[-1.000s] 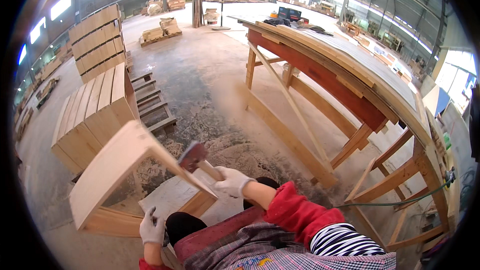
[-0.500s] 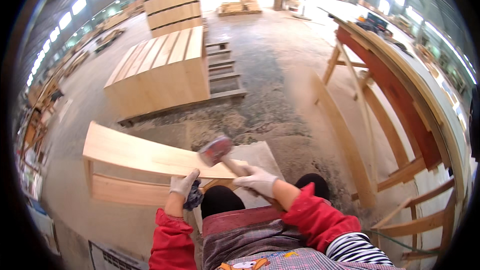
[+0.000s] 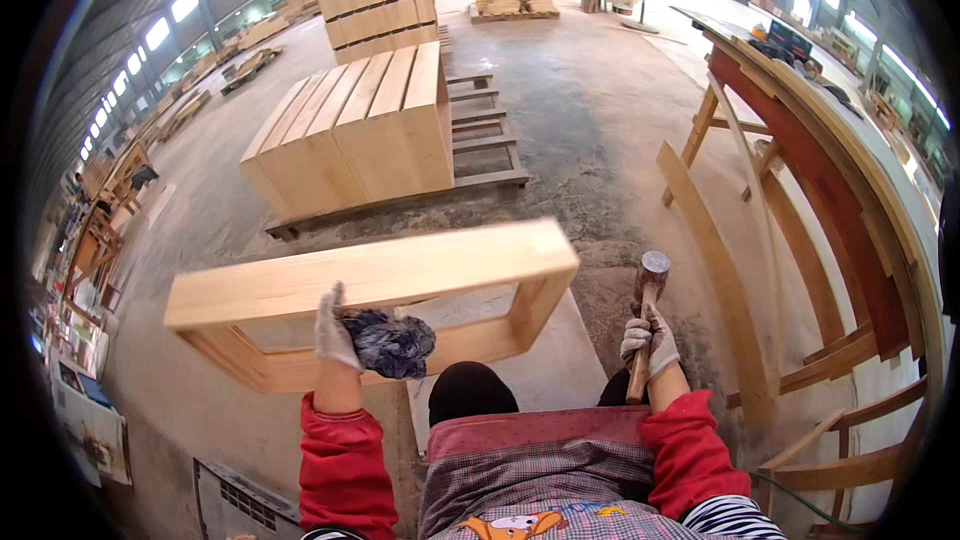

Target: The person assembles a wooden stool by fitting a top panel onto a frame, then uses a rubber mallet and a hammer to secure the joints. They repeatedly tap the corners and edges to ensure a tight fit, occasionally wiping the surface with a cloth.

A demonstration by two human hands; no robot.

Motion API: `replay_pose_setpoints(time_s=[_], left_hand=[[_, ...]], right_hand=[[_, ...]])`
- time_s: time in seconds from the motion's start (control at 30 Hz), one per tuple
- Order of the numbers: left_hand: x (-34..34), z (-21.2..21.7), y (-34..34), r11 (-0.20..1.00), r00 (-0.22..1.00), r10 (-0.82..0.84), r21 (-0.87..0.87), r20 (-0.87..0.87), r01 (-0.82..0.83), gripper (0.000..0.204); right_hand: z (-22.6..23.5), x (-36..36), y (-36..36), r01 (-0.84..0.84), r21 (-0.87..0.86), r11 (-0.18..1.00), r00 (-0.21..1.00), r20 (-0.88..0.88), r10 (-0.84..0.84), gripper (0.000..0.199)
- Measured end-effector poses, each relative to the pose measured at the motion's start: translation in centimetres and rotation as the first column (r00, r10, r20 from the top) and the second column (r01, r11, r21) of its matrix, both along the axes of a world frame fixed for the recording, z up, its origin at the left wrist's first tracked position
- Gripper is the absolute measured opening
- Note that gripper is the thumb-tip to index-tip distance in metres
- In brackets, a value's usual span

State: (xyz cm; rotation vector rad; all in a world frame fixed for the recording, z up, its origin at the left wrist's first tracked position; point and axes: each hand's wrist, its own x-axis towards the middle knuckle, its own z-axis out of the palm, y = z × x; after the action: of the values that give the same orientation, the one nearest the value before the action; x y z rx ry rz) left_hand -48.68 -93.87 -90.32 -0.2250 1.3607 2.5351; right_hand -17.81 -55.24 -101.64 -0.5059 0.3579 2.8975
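Hammer [image 3: 651,288] stood head-up in the tightly closed right hand [image 3: 650,342]; the left hand [image 3: 336,330], fingers partly curled, held a bunched dark-blue rag [image 3: 392,344] at the near side of an open-centred rectangular wooden frame [image 3: 420,262] before the knees [image 3: 473,393]. Beyond, a slatted pallet [image 3: 490,180] bore box-shaped wooden pieces [image 3: 350,140] side by side.

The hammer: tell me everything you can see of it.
The hammer has a dark head with a round, pale-grey, metallic-looking face, and a brown, wooden-looking handle. In this view its head is uppermost, right of the wooden frame and apart from it. The gloved right hand grips the handle, whose end shows below.
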Motion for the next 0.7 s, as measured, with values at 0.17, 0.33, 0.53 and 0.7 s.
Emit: replay_pose_setpoints(time_s=[0.17, 0.33, 0.53, 0.7], left_hand=[[1.9, 2.2, 2.8, 0.969, 0.976, -0.138, 0.179, -0.168, 0.168, 0.040], [2.5, -6.4, 4.8, 0.817, 0.954, -0.263, 0.492, -0.146, 0.301, 0.048], [0.2, -22.9, 1.7, 0.880, 0.971, -0.228, 0.442, 0.073, 0.174, 0.044], [5.9, -12.4, 2.1, -0.154, 0.396, -0.898, -0.704, -0.193, -0.693, 0.030]], right_hand=[[-1.0, 0.4, 0.7, 0.061, -0.171, 0.983, 0.971, -0.219, -0.098, 0.041], [0.3, 0.0, -0.2, 0.033, 0.184, 0.982, 0.999, -0.009, -0.031, 0.025], [1.5, 0.4, -1.7, -0.137, 0.389, 0.911, 0.983, 0.167, 0.077, 0.027], [1.8, 0.7, -2.5, -0.354, 0.534, 0.767, 0.899, 0.422, 0.121, 0.026]])
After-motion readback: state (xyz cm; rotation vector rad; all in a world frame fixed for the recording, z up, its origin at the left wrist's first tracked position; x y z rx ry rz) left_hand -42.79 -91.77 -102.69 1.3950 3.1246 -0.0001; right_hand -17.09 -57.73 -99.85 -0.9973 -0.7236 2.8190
